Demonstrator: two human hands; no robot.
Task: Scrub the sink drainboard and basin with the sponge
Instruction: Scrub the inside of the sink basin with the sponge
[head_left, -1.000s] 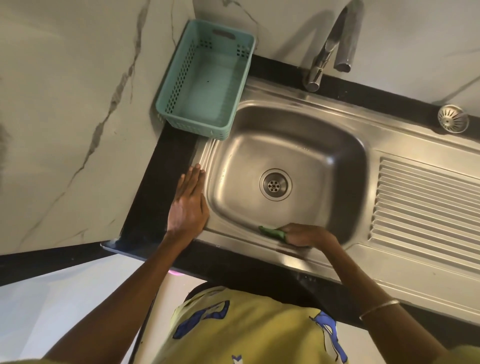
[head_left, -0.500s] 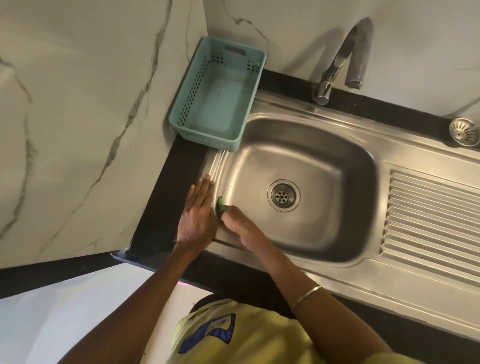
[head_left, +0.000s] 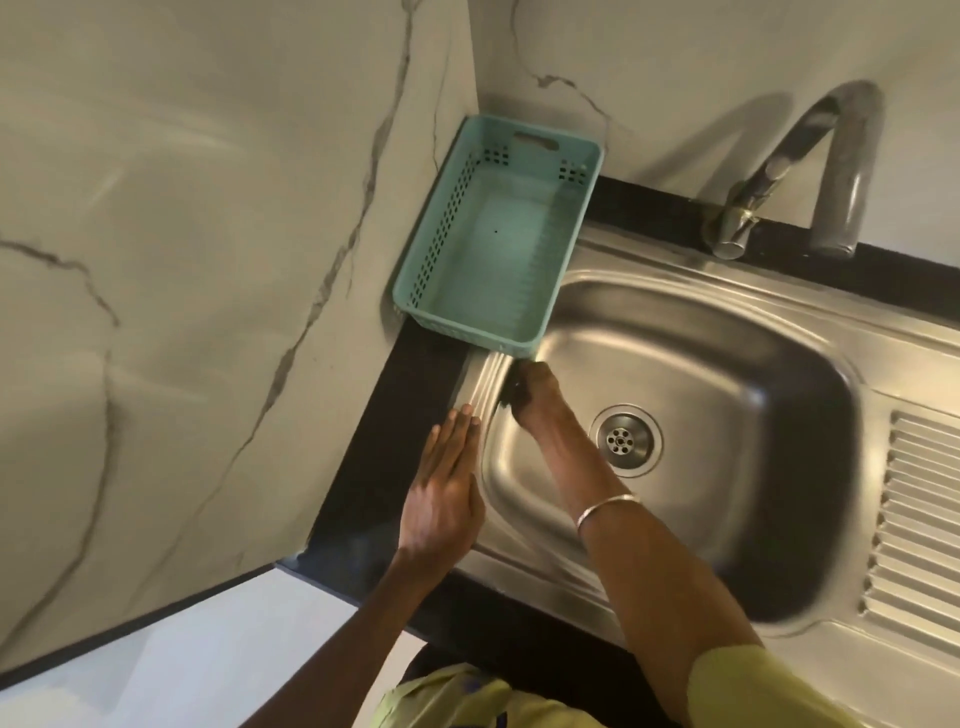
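L hand (head_left: 441, 499) is lying flat on the sink's left rim, fingers straight & together, holding nothing. Basket (head_left: 415, 291) is sitting empty in the corner, overlapping the rim. R hand (head_left: 530, 395) is working the basin's (head_left: 727, 395) far-left wall just below it; dark blur at the fingertips is prob the sponge (head_left: 514, 392), grip too blurred to tell. Sponge should be soft, light, slippery when wet, so best pinched across its back. Basin is looking empty, drain (head_left: 626, 440) open

Dim, warm light; glare streaks the basin (head_left: 727, 364) toward nine o'clock, the right hand (head_left: 535, 395) motion-blurred, edges bowed by the wide lens.
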